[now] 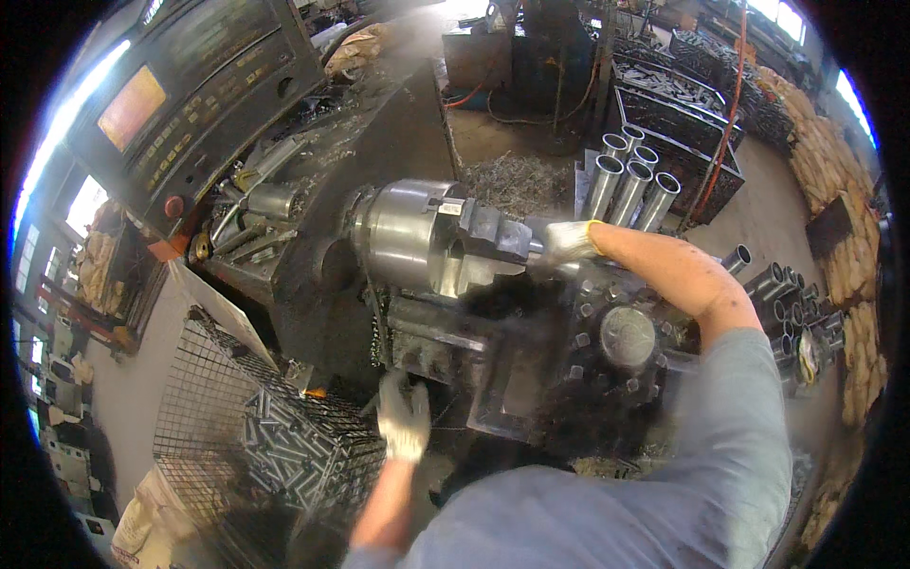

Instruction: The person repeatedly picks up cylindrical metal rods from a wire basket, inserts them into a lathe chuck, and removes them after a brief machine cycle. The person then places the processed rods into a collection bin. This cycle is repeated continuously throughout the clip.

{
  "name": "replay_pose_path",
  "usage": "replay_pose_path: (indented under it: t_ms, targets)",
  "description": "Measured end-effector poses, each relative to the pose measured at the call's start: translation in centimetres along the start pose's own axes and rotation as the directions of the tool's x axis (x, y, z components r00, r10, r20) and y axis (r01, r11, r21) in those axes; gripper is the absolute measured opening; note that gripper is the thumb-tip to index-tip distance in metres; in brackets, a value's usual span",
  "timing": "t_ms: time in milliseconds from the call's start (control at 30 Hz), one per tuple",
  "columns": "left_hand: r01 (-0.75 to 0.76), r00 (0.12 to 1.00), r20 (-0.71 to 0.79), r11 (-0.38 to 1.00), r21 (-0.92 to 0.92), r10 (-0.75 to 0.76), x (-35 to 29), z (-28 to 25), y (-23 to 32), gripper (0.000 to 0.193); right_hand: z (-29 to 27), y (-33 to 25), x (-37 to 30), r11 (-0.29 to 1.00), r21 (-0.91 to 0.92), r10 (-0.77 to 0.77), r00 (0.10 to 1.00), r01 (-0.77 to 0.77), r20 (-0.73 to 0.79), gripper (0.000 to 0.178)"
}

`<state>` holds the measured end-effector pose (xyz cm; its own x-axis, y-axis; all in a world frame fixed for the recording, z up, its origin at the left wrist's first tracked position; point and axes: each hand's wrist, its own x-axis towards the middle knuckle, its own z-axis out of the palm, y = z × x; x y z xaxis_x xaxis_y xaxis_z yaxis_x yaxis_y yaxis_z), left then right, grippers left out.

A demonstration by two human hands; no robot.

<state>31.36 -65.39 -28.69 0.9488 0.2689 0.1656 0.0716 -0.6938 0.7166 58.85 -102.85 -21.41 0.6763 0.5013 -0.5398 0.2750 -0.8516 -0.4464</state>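
Observation:
My right hand (572,241), in a whitish work glove, is at the jaw end of a lathe chuck (408,232). Its fingers look closed around a shiny metal workpiece (537,247) that shows between the glove and the chuck jaws (493,232); the fingertips are partly hidden. Lower down, my left hand (404,417), also gloved, hangs beside the lathe bed near a wire basket (194,398). It is somewhat blurred, with thumb and fingers apart and nothing visible in it. Short metal pieces (289,450) lie heaped in that basket.
A dark tool turret (627,337) stands under my right forearm. Upright steel tubes (630,190) are grouped behind it, with more tubes (782,294) at the right. At the upper left is a control panel (190,95). Metal shavings (517,185) lie beyond the chuck.

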Motion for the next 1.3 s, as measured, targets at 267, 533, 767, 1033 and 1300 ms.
replay_pose_path:
  t_ms: [267,533,767,1033,1300]
  targets:
    - [-0.77,0.57,-0.114,0.578,0.27,0.813,21.1,3.5,8.4,0.088,0.1,-4.6,-13.5,0.586,-0.661,0.089,0.848,-0.469,-0.523,0.034]
    - [-0.747,0.635,-0.013,0.61,-0.264,0.772,15.1,0.6,6.8,0.099,11.5,-20.4,-23.9,0.934,0.207,0.342,0.569,-0.29,-0.747,0.067]
    - [0.958,0.234,0.943,0.107,-0.264,0.235,-0.1,5.6,1.6,0.05,28.5,-22.8,-14.9,-0.27,0.949,0.321,0.944,0.166,-0.073,0.046]
    - [0.804,0.48,0.875,0.432,-0.409,-0.066,-1.9,8.3,1.5,0.064,37.0,-18.3,-13.9,0.096,0.992,0.439,0.89,0.086,-0.12,0.049]
    - [0.917,0.331,0.943,-0.245,-0.314,0.028,-0.2,3.3,-2.0,0.046,32.6,-18.4,-18.0,0.557,0.797,0.291,0.845,0.232,-0.449,0.034]
